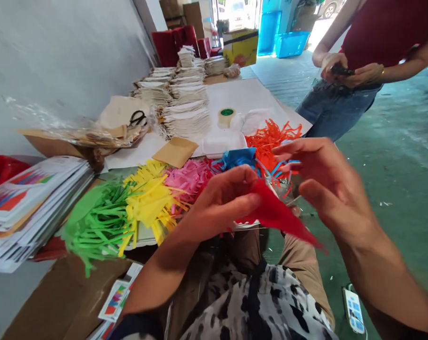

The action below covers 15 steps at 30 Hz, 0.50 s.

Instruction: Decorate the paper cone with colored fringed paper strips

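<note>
A thin red sheet of tissue paper (278, 212) is pinched between the thumb and fingers of my left hand (231, 196), its pointed end trailing down to the right. My right hand (323, 184) is raised beside it, thumb and fingers apart, with nothing seen in the grasp. Behind the hands lie fringed tissue bundles: green (100, 217), yellow (152, 198), pink (189, 179), blue (239, 158) and orange (270, 141). My left hand partly covers more red tissue near the pink bundle.
Stacks of white paper pieces (185, 108), a tape roll (226, 117), a clear plastic tray (224, 143), scissors (138, 118) and a brown envelope (175, 152) occupy the table. Printed sheets (33, 203) are piled left. Another person (363, 66) stands right, holding a dark object. A power strip (353, 309) lies below.
</note>
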Available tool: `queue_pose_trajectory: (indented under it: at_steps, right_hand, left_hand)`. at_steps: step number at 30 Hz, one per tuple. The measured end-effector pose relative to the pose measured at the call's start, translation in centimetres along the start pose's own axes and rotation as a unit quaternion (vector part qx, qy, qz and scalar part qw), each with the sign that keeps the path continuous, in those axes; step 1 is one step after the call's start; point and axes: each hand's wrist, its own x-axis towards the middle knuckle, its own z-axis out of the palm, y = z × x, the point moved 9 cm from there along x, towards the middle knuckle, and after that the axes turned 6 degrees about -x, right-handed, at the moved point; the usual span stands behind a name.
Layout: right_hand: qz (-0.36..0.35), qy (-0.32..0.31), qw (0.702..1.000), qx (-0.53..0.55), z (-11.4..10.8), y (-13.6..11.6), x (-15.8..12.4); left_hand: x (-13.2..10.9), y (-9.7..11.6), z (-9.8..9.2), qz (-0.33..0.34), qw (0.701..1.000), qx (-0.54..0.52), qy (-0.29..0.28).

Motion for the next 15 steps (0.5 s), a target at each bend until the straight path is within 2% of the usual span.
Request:
queue_pose_trajectory:
  at_steps: [2, 4, 7, 9, 11, 13, 15]
  right_hand:
    - [0.032, -0.102, 0.993, 0.043, 1.0, 2.1, -1.7]
    - [0.085, -0.195, 0.974, 0.083, 2.4, 4.4, -4.3]
    - [0.185, -0.243, 0.939, 0.16, 3.0, 7.4, -8.7]
    - [0.249, -0.227, 0.919, 0.205, 2.3, 8.9, -11.2]
    - [0.294, -0.184, 0.911, 0.225, 0.6, 10.1, -12.9]
    - [0.321, -0.129, 0.912, 0.221, -1.6, 11.0, -13.5]
    - [0.346, -0.089, 0.911, 0.204, -3.3, 11.8, -13.1]
  left_hand:
    - [-0.2, -2.3, 1.8, -0.095, 0.991, -0.068, -0.057]
    - [-0.4, -4.4, 2.9, -0.169, 0.977, -0.1, -0.081]
    - [-0.9, -7.4, 3.2, -0.26, 0.955, -0.123, -0.069]
    - [-1.3, -8.9, 3.2, -0.312, 0.937, -0.137, -0.08]
    - [-1.6, -9.6, 3.2, -0.348, 0.921, -0.131, -0.12]
    - [-1.5, -9.8, 2.6, -0.371, 0.91, -0.095, -0.159]
    - [-0.7, -9.7, 1.2, -0.377, 0.909, -0.039, -0.173]
